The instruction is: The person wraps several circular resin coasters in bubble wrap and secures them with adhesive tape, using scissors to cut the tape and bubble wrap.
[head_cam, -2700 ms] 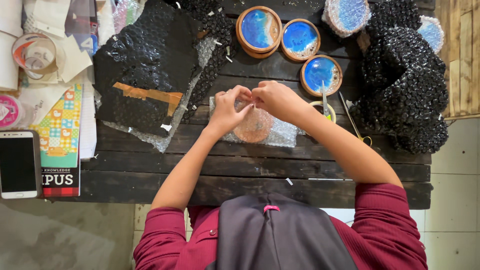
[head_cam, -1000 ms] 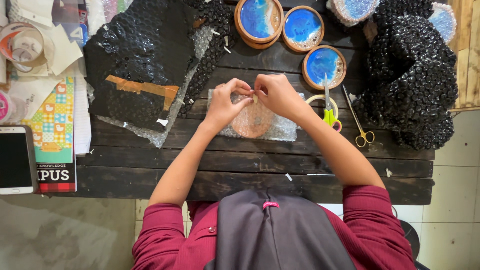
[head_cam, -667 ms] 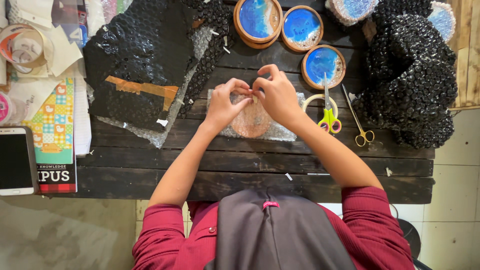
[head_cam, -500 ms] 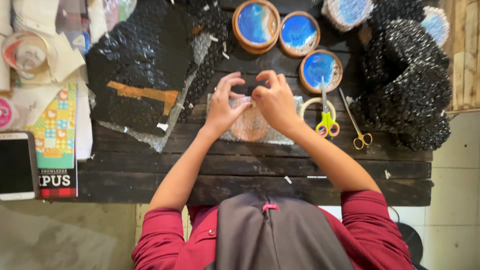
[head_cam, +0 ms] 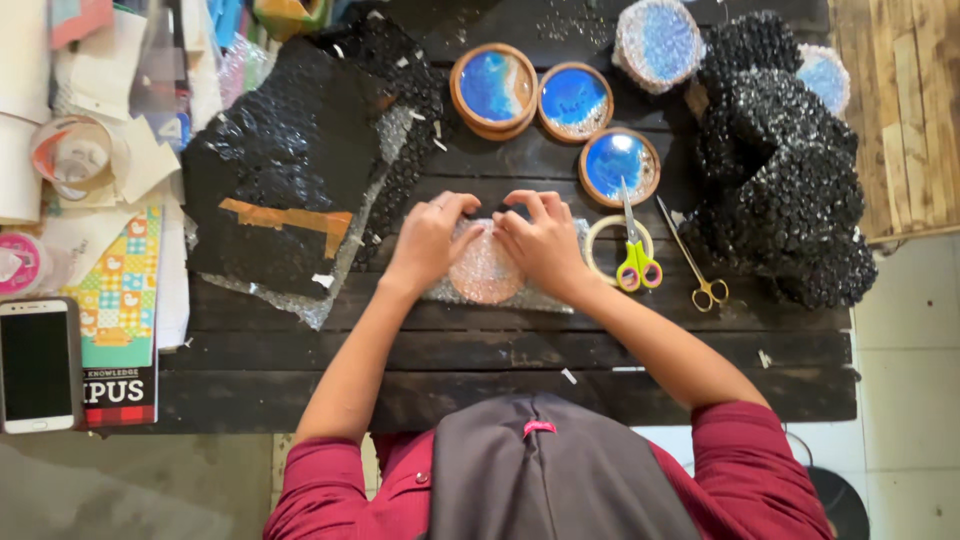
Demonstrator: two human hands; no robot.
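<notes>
A round coaster wrapped in clear bubble wrap (head_cam: 487, 270) lies on the dark wooden table (head_cam: 500, 350), right in front of me. My left hand (head_cam: 430, 240) presses on its left side and my right hand (head_cam: 545, 240) on its right side, fingertips meeting at its far edge. Both hands pinch the bubble wrap around the coaster. A loose sheet of bubble wrap spreads under the hands.
Three blue resin coasters (head_cam: 493, 88) (head_cam: 573, 100) (head_cam: 619, 162) lie beyond the hands. Green-handled scissors (head_cam: 634, 255) rest on a tape roll (head_cam: 612, 247), with small gold scissors (head_cam: 695, 270) beside. Black bubble-wrap bundles (head_cam: 790, 190) sit right, a black sheet (head_cam: 290, 160) left, a phone (head_cam: 38, 365) far left.
My hands came down from fiddling above the wrapped coaster and now press flat against its two sides. The view shifted slightly.
</notes>
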